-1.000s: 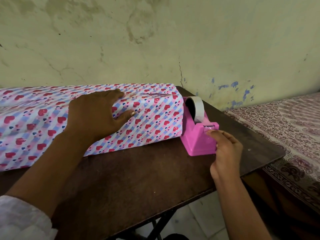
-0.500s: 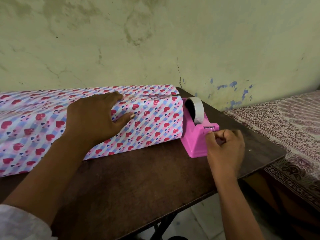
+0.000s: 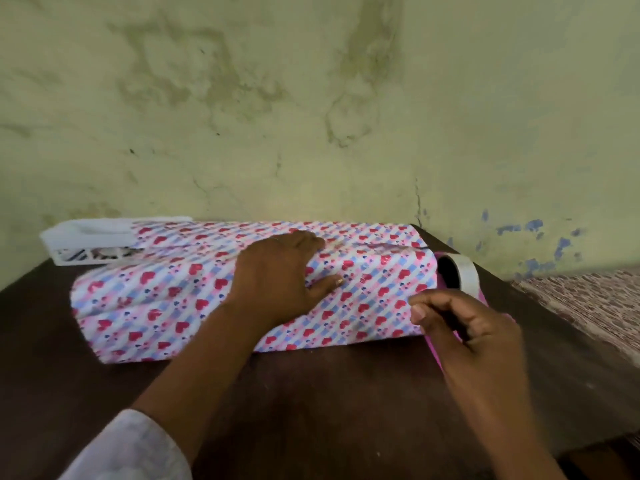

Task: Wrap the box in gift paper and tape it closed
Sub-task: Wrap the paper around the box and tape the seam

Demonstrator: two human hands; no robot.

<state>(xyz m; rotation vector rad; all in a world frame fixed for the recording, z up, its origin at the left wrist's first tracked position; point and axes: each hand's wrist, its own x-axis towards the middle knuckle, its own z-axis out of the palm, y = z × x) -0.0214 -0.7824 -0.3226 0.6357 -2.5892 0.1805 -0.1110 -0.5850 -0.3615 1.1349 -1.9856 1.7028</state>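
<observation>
A long box wrapped in heart-printed gift paper (image 3: 173, 306) lies on the dark wooden table (image 3: 311, 403). My left hand (image 3: 273, 285) presses flat on its top, fingers across the paper seam near the right end. Behind my right hand (image 3: 464, 334), the pink tape dispenser (image 3: 432, 346) stands against the box's right end, its tape roll (image 3: 465, 271) showing above. My right hand hovers in front of the dispenser with thumb and fingers curled in a pinch, as on a strip of clear tape. The strip itself is too faint to make out.
A white plastic tray (image 3: 86, 237) sits at the table's back left, partly behind the box. A stained wall rises right behind the table. A patterned cloth-covered surface (image 3: 588, 303) lies past the table's right edge.
My right hand has left the dispenser's cutter and risen leftward toward the box, still pinched. My left hand stays on the box. The view has shifted left, showing the whole box and the tray.
</observation>
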